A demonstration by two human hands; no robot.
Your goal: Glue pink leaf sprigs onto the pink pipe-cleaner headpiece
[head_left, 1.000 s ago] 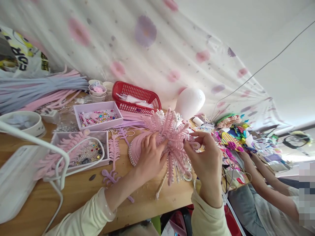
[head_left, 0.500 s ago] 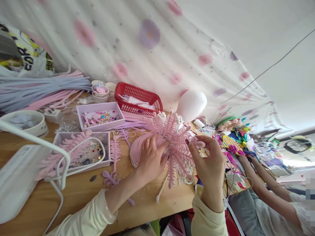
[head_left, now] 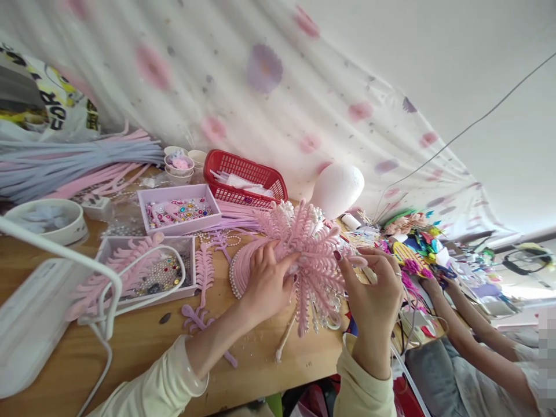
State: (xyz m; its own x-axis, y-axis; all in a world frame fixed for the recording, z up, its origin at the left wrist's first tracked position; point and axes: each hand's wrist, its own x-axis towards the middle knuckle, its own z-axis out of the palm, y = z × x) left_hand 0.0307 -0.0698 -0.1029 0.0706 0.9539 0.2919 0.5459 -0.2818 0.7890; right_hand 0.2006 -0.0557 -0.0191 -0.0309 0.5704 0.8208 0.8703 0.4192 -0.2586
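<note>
A pink chenille ornament [head_left: 299, 223] stands on the wooden table, made of several feathery fronds fanning out, with white pearl strands among them. On its left is a round, ribbed pink part [head_left: 241, 263] edged with pearls. My left hand [head_left: 267, 281] is curled over the ornament's middle, thumb and fingers gripping it. To its right, my right hand [head_left: 373, 289] pinches the looped tip of a pink chenille stem [head_left: 358, 262] between thumb and fingers. A loose pink frond [head_left: 204, 272] and a purple stem [head_left: 197, 318] lie left of my left hand.
Lilac boxes of gems [head_left: 180, 223] and beads [head_left: 143, 295] stand left, beside a white lamp arm [head_left: 65, 246]. Behind are a red basket [head_left: 245, 162] and a white foam head [head_left: 336, 188]. Another person's arms [head_left: 469, 341] reach over the table at right.
My right hand has moved slightly right and down, drawing the pinched stem tip outward from the ornament. My left hand keeps its hold. The camera view has shifted a little.
</note>
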